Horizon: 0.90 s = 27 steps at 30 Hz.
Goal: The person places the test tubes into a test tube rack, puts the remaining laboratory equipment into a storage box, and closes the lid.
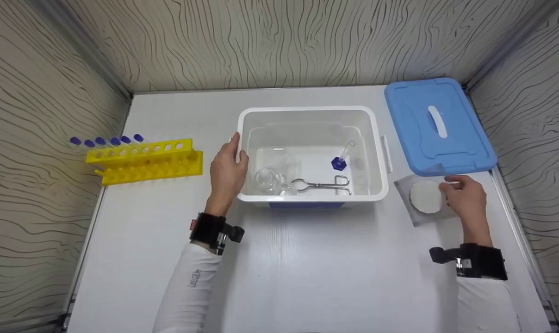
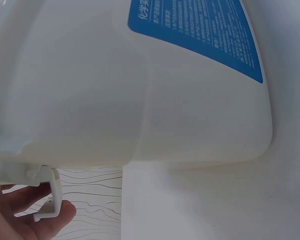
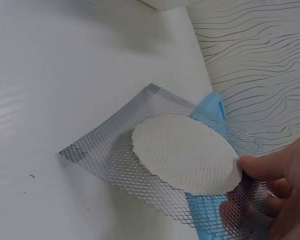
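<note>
My right hand [image 1: 467, 199] pinches the edge of a wire gauze [image 3: 162, 197] with a round white ceramic centre [image 3: 185, 152]. The gauze is tilted, with its near corner overlapping the table in the right wrist view. At the left rim of a white plastic storage box [image 1: 309, 199], my left hand [image 1: 227, 173] has its fingers and thumb around the side latch [image 2: 55, 195]. Inside the box lie metal crucible tongs [image 1: 323, 185], a small glass cylinder with a purple hexagonal base [image 1: 338, 163], and clear glassware [image 1: 266, 179] in the near left corner.
A blue lid [image 1: 418, 125] with a white handle lies at the back right, close to the gauze. On the left stands a yellow test tube rack [image 1: 152, 171], with several purple-capped tubes [image 1: 115, 141] along its back. Patterned walls [image 1: 279, 46] border the table.
</note>
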Tool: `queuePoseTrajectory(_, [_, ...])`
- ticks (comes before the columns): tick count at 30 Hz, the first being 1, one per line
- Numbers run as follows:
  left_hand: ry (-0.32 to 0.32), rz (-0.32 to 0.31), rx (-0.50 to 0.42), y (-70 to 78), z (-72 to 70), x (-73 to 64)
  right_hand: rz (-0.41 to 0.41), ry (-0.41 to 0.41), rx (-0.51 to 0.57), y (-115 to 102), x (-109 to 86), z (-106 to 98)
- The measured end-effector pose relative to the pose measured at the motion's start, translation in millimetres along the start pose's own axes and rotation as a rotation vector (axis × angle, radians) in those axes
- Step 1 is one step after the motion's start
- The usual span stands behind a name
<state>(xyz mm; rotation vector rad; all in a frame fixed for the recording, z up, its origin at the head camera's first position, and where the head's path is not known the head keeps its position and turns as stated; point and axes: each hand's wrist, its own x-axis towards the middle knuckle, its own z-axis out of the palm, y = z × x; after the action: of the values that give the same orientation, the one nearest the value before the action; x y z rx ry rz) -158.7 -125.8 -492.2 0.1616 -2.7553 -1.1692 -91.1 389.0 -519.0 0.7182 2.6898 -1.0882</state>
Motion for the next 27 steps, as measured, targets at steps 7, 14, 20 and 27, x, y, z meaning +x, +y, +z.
queuePoseTrajectory(7, [0.01, 0.036, 0.004, -2.1, 1.0, 0.7, -0.069, 0.055, -0.013, -25, -6.8, -15])
queuePoseTrajectory(14, [0.007, 0.03, 0.005, -1.7, 0.2, 1.0, -0.072, 0.155, -0.008, -59, -16.3, -26])
queuePoseTrajectory(20, [0.006, 0.026, 0.001, -2.3, -0.5, 1.3, -0.116, 0.239, 0.004, -89, -23.6, -34])
queuePoseTrajectory(27, [-0.003, 0.021, 0.005, -1.5, -0.5, 0.9, -0.206, 0.356, 0.049, -121, -29.3, -43])
